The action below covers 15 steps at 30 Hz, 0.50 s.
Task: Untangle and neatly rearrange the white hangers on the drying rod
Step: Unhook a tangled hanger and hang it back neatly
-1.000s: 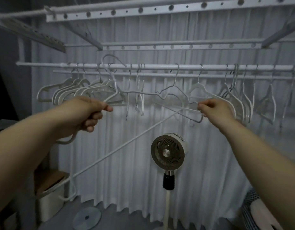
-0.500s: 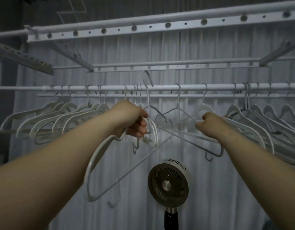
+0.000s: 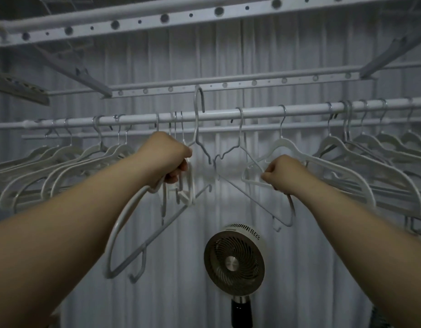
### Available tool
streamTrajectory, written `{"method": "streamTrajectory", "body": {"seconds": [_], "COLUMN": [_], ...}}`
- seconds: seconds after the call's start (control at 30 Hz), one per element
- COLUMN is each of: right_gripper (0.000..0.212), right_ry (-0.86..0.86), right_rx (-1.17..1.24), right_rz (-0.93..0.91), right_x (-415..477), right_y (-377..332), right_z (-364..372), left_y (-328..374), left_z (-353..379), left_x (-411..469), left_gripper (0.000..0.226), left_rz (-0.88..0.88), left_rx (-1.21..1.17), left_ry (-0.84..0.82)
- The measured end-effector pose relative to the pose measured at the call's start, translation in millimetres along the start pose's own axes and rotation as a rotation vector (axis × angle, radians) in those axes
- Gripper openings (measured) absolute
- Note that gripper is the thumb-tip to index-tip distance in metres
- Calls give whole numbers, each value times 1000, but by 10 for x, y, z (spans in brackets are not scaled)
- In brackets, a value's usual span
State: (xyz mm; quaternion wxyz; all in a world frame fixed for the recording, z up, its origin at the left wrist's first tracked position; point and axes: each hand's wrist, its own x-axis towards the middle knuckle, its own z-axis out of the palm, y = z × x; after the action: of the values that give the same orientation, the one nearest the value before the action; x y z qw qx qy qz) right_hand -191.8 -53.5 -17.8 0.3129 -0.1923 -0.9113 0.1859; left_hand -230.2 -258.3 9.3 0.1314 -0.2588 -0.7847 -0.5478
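A pale pleated curtain (image 3: 299, 256) fills the whole back wall, and long white metal rails punched with round holes (image 3: 138, 21) run overhead. Below them the white tubular drying rod (image 3: 259, 111) spans the room. It carries a crowded bunch of white plastic hangers on the left (image 3: 62, 162) and another on the right (image 3: 361, 147). A round white pedestal fan (image 3: 233, 261) stands low in the middle. The person's left hand (image 3: 165, 157) is fisted round the shoulder of a thick white hanger (image 3: 124, 216) whose hook pokes up above the rod. The right hand (image 3: 284, 172) has its fingers curled tight on a thin wire hanger (image 3: 239, 133), still hooked over the rod. The two hangers cross between the hands.
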Motion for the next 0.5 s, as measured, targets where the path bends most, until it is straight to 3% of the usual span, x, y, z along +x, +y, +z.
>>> {"method": "streamTrajectory", "body": {"seconds": [0.23, 0.5], "right_gripper": [40, 41], "right_ry": [1, 93], "right_rx": [-151, -190], "right_rz": [94, 10], "right_x": [105, 157], "right_y": [170, 494], "right_z": [-233, -216], "left_y": [227, 386], "left_z": [241, 912], "left_x": [179, 381], "left_gripper": [38, 38], "left_rz": [-27, -90], "left_rx": [127, 35], "left_ry": [109, 82]}}
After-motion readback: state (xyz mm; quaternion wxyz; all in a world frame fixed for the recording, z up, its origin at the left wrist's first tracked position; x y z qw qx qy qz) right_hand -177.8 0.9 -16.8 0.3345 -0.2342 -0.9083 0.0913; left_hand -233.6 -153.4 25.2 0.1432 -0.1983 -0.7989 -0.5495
